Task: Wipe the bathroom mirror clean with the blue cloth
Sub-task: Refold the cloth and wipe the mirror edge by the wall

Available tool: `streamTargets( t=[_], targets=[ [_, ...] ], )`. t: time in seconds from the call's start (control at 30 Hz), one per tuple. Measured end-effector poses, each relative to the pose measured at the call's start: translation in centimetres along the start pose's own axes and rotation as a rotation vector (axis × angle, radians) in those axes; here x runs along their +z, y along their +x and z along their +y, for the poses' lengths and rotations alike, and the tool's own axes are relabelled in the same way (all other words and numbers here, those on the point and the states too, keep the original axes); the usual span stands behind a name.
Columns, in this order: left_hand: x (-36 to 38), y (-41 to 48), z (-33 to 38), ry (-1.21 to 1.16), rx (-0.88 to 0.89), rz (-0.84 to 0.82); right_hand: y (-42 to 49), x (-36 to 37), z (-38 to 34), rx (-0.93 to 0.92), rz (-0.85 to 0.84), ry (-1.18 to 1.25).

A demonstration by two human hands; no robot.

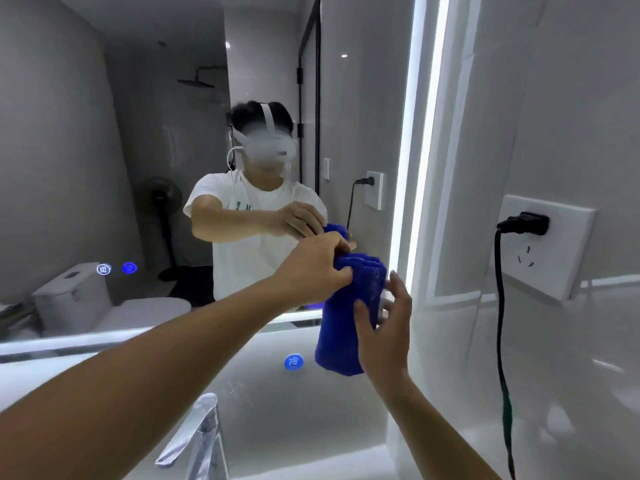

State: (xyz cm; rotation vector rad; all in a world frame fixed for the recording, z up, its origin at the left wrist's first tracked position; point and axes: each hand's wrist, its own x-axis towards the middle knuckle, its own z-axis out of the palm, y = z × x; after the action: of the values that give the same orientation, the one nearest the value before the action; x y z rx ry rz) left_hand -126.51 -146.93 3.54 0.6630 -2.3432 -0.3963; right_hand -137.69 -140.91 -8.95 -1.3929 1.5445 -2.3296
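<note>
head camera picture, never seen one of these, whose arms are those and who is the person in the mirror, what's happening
There is no machine here. A person wears a camera on the head, and this single picture is what it sees, looking forward and down. The two bare arms are that person's own. The figure in the mirror is the same person reflected, wearing a white headset. The left hand grips the bunched top of the blue cloth, which hangs in front of the mirror's lower right corner. The right hand is at the cloth's lower part, thumb against it and fingers spread. Below is a chrome tap. On the right wall a black plug sits in a socket.
</note>
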Motion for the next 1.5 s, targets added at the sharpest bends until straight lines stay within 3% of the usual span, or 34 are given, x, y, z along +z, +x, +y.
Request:
streamTargets(
  t=[0.1,0.27,0.47,0.6,0.7,0.83,1.03,1.27,1.5],
  targets=[
    [1.0,3.4,1.0,0.066,0.074,0.051,1.9,0.4,1.8,-0.272,0.154,-0.250],
    [1.8,7.9,1.1,0.165,0.112,0.125,4.5,1.5,6.0,-0.527,0.128,-0.624],
    [1.4,8.8,0.2,0.362,0.227,0.215,6.6,4.4,7.6,-0.481,0.142,-0.812],
    [-0.8,7.1,0.0,0.396,0.415,0.510,7.1,5.0,7.7,-0.516,0.162,-0.877],
    [-2.2,6.3,-0.9,0.312,0.379,0.631,7.6,4.8,7.9,-0.568,0.171,-0.898],
    [-2.2,5.3,-1.9,0.314,0.373,0.621,6.4,3.2,10.7,-0.639,0.123,-0.904],
    [-1.7,4.3,-3.1,0.446,0.398,0.555,4.0,-2.1,15.2,-0.517,0.038,-1.033],
    [-2.3,5.3,-4.5,0.756,0.301,0.403,12.7,0.2,5.9,-0.559,0.113,-0.974],
    [-3.2,5.0,-6.1,0.737,0.240,0.401,21.4,2.9,-4.0,-0.612,0.212,-0.948]
  ],
)
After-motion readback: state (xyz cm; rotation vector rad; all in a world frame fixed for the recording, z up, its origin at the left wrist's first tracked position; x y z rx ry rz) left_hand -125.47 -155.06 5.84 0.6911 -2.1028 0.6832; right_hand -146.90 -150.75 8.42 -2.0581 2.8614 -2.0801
